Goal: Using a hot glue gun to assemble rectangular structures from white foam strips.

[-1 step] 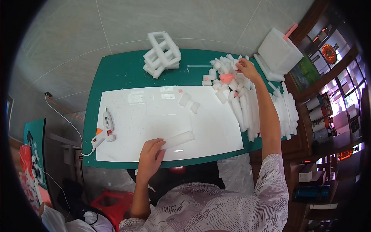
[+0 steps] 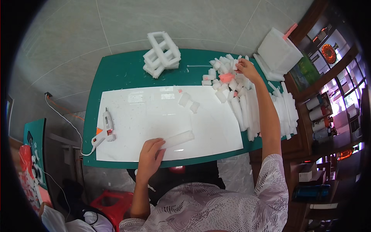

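My left hand [image 2: 150,157] is closed on the left end of a white foam strip [image 2: 179,139], which lies slantwise over the near part of a white board [image 2: 131,127]. At the far right, my right hand [image 2: 248,70] pinches a small white foam block [image 2: 235,64] at the edge of a heap of short foam pieces [image 2: 222,94]. A pink foam piece [image 2: 227,77] sits in that heap. Two loose foam blocks [image 2: 184,99] lie mid-board. On the board's left side rests a white glue gun [image 2: 105,129], its nozzle pointing away from me.
A lattice of glued foam strips [image 2: 164,54] stands at the back of the green table [image 2: 116,69]. Long foam strips [image 2: 284,112] lie under and beyond my right forearm. Stacked foam sheets [image 2: 280,52] lean at the far right corner. The glue gun's cord [image 2: 79,133] hangs off the left edge.
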{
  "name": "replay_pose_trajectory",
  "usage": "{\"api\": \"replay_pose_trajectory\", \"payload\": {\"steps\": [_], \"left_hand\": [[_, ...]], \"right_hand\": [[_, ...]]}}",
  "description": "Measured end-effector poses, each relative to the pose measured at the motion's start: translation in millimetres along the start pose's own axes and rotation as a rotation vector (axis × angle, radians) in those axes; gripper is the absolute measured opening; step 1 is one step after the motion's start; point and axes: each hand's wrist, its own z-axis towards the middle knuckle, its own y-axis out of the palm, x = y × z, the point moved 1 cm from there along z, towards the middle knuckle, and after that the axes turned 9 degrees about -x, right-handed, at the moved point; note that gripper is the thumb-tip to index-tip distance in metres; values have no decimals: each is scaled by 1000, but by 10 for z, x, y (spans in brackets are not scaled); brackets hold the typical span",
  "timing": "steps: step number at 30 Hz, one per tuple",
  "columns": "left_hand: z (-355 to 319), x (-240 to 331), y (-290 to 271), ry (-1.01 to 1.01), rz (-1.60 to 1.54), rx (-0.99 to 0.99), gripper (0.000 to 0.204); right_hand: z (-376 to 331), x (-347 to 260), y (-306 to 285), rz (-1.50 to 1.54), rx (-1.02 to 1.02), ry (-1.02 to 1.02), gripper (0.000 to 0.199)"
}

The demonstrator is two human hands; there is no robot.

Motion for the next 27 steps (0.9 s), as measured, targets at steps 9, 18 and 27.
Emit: {"api": "replay_pose_trajectory", "payload": {"steps": [9,18,27], "left_hand": [[14,35,23,0,-6,-1,30],[37,77,14,-8,18,-10,29],[35,53,5,-18,29,-23,30]], "right_hand": [[-394,-243,-50,-35,50,43,23],[-550,-304,-157,-584,-220,105,38],[-796,-524,411,-858,-574,-115,35]]}}
